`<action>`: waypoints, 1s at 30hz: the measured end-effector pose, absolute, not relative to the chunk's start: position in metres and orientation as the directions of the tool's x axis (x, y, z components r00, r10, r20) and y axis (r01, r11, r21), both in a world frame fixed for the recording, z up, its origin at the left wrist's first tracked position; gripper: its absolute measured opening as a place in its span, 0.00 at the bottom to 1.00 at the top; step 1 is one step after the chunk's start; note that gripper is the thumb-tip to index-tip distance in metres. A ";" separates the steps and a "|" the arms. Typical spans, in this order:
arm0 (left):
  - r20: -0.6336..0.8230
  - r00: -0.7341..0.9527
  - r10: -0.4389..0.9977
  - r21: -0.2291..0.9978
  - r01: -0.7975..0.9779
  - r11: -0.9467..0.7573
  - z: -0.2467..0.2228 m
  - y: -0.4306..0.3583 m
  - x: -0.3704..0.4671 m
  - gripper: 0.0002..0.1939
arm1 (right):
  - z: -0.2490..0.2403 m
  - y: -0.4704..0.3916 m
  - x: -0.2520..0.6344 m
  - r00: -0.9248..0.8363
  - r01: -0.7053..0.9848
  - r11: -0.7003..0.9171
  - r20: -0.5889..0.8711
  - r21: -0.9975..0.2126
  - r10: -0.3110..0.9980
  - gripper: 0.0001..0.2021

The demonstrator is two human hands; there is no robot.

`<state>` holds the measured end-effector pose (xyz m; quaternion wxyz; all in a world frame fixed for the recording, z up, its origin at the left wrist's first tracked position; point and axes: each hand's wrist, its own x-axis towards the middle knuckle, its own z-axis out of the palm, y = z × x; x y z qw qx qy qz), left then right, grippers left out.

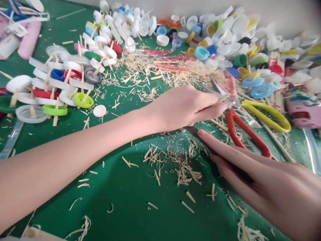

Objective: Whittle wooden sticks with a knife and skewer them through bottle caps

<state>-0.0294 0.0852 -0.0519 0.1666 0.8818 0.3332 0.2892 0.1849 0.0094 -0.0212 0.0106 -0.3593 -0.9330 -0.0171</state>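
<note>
Reaching across the middle, my left hand [187, 107] has its thumb and fingers pinched on a small pale wooden stick [223, 97] at their tips. My right hand [271, 180], at the lower right, is wrapped round the dark handle of a knife [204, 142]. The knife points up and left, its front end passing close below my left hand, which partly hides it. Thin wood shavings [185, 167] lie on the green table [140, 207] below the knife. Pliers with red [233, 129] and yellow [265, 115] handles lie just right of my left hand.
Bottle caps joined by wooden sticks [51, 93] stand at the left. Many loose-looking caps [202, 53] are heaped along the back and right. A pink container [304, 112] sits at the far right, and pink rolls [29, 36] lie at the upper left.
</note>
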 end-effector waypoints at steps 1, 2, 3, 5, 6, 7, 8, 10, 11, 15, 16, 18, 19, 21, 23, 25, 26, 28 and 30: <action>0.402 0.609 0.683 0.479 0.496 -0.724 -0.052 0.085 -0.029 0.25 | -0.021 0.010 0.183 -0.742 0.670 0.741 0.035 0.039 0.669 0.26; 0.404 0.609 0.683 0.473 0.499 -0.726 -0.052 0.085 -0.028 0.25 | -0.022 0.010 0.181 -0.745 0.667 0.742 0.044 0.066 0.665 0.26; 0.408 0.610 0.680 0.469 0.499 -0.729 -0.052 0.085 -0.028 0.26 | -0.023 0.010 0.180 -0.751 0.660 0.745 0.055 0.098 0.658 0.26; 0.421 0.611 0.671 0.469 0.487 -0.737 -0.052 0.084 -0.027 0.25 | -0.025 0.011 0.177 -0.764 0.644 0.750 0.076 0.149 0.641 0.25; 0.428 0.611 0.666 0.471 0.478 -0.742 -0.052 0.084 -0.027 0.24 | -0.026 0.011 0.176 -0.765 0.642 0.750 0.080 0.159 0.639 0.25; 0.435 0.610 0.662 0.473 0.471 -0.745 -0.053 0.084 -0.027 0.24 | -0.027 0.011 0.176 -0.763 0.645 0.747 0.077 0.160 0.642 0.25; 0.441 0.608 0.661 0.471 0.470 -0.747 -0.053 0.085 -0.028 0.24 | -0.027 0.010 0.177 -0.762 0.646 0.748 0.074 0.151 0.643 0.25; 0.450 0.599 0.663 0.459 0.481 -0.747 -0.054 0.085 -0.028 0.26 | -0.026 0.009 0.179 -0.757 0.652 0.746 0.068 0.137 0.650 0.25; 0.451 0.597 0.664 0.451 0.489 -0.746 -0.055 0.085 -0.028 0.27 | -0.026 0.007 0.181 -0.757 0.653 0.745 0.068 0.138 0.650 0.25; 0.440 0.609 0.660 0.421 0.509 -0.750 -0.055 0.086 -0.028 0.29 | -0.023 0.003 0.188 -0.769 0.637 0.758 0.052 0.140 0.637 0.25; 0.436 0.612 0.660 0.417 0.513 -0.751 -0.055 0.086 -0.028 0.30 | -0.022 0.003 0.188 -0.774 0.632 0.763 0.049 0.136 0.632 0.25; 0.432 0.613 0.661 0.411 0.518 -0.750 -0.054 0.086 -0.028 0.30 | -0.023 0.003 0.188 -0.778 0.627 0.768 0.051 0.130 0.626 0.25; 0.432 0.613 0.661 0.411 0.518 -0.750 -0.054 0.086 -0.028 0.30 | -0.023 0.003 0.187 -0.779 0.625 0.770 0.054 0.128 0.624 0.25; 0.435 0.612 0.661 0.413 0.516 -0.750 -0.054 0.086 -0.028 0.28 | -0.024 0.004 0.186 -0.779 0.627 0.771 0.056 0.111 0.625 0.25; 0.436 0.613 0.659 0.416 0.512 -0.751 -0.054 0.086 -0.028 0.27 | -0.025 0.004 0.187 -0.769 0.639 0.766 0.049 0.076 0.637 0.25; 0.433 0.616 0.658 0.416 0.511 -0.752 -0.054 0.087 -0.028 0.27 | -0.026 0.003 0.187 -0.748 0.663 0.748 0.051 0.032 0.661 0.25; 0.431 0.617 0.658 0.414 0.512 -0.752 -0.054 0.087 -0.028 0.27 | -0.026 0.002 0.188 -0.737 0.675 0.737 0.050 0.021 0.674 0.25; 0.434 0.615 0.658 0.402 0.522 -0.752 -0.054 0.087 -0.028 0.28 | -0.026 0.001 0.188 -0.724 0.689 0.724 0.052 0.027 0.687 0.25; 0.438 0.612 0.658 0.380 0.537 -0.753 -0.054 0.087 -0.027 0.28 | -0.026 0.000 0.187 -0.724 0.690 0.720 0.053 0.067 0.688 0.25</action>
